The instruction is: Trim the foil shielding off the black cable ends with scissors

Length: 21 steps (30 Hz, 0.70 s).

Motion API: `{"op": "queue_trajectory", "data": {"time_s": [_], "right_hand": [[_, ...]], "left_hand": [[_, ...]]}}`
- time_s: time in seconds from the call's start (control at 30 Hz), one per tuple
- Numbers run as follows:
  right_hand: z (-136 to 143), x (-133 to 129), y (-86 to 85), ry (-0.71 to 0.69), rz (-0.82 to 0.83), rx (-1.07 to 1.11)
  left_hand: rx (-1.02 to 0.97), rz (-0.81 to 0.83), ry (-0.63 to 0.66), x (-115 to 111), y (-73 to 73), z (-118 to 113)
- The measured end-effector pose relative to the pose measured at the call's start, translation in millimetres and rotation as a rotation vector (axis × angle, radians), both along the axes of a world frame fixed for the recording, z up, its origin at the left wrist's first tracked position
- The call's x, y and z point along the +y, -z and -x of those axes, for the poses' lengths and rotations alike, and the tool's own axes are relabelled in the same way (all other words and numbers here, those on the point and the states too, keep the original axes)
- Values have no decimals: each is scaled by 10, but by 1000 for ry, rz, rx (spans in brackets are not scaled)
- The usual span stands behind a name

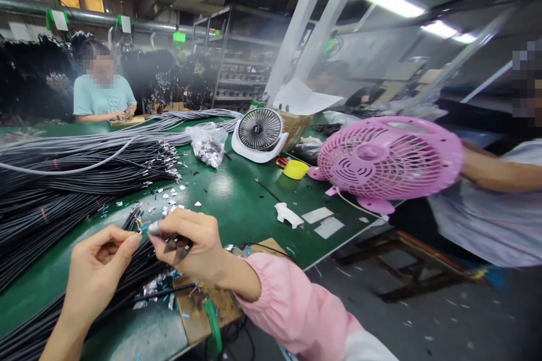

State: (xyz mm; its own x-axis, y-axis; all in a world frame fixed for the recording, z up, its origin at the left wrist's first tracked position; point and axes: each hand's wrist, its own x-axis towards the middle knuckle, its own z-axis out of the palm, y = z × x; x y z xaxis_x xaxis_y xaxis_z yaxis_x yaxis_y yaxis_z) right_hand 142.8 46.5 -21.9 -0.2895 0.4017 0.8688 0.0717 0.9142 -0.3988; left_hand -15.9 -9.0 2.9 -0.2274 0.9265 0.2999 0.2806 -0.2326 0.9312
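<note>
1. Clock positions are read from the left fingertips, with twelve away from the wearer. The left hand (99, 271) has its thumb and forefinger apparently pinched on the lower tip of some thin, multicoloured wires (138, 219); the exact contact is too small to tell.
2. These wires lie at twelve, their long axis running roughly from twelve to six, and the left hand is the nearer one.
3. At three, just beside that pinch, is the right hand (192, 242), a silvery wrap (154, 228) on one finger. Its fingers curl around a dark metal tool (180, 245), and together they crowd that side.
4. Slim, round black cables (144, 259) run beneath both hands toward eight.
5. At four sits a worn brown wooden block (192, 313) with a bright green handle (213, 324) against it.
6. Silver and blue scraps (171, 194) litter the green tabletop (237, 197) toward one.
7. A thick black cable bundle (88, 172) fills ten to eleven, limiting room there.
8. Farther, toward one, stand a clear plastic bag (209, 146) and a small white round fan (259, 132); a large pink plastic fan (389, 163) is at two.
9. Beyond, a co-worker in a pale blue shirt (104, 96) sits toward eleven.
</note>
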Motion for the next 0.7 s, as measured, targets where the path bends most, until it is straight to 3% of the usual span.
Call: {"op": "queue_trajectory", "data": {"time_s": [0.1,0.23,0.37,0.7], "right_hand": [[11,-7,-45,-45,-31,60],[23,-6,-182,34,256,106],[12,-9,-225,-63,440,44],[24,-17,-211,-113,490,51]], "left_hand": [[-26,-18,-20,-2,7,5],[-60,-18,-20,3,7,-8],[-73,-25,-9,-4,26,-18],[-56,-46,4,-11,47,-12]]}}
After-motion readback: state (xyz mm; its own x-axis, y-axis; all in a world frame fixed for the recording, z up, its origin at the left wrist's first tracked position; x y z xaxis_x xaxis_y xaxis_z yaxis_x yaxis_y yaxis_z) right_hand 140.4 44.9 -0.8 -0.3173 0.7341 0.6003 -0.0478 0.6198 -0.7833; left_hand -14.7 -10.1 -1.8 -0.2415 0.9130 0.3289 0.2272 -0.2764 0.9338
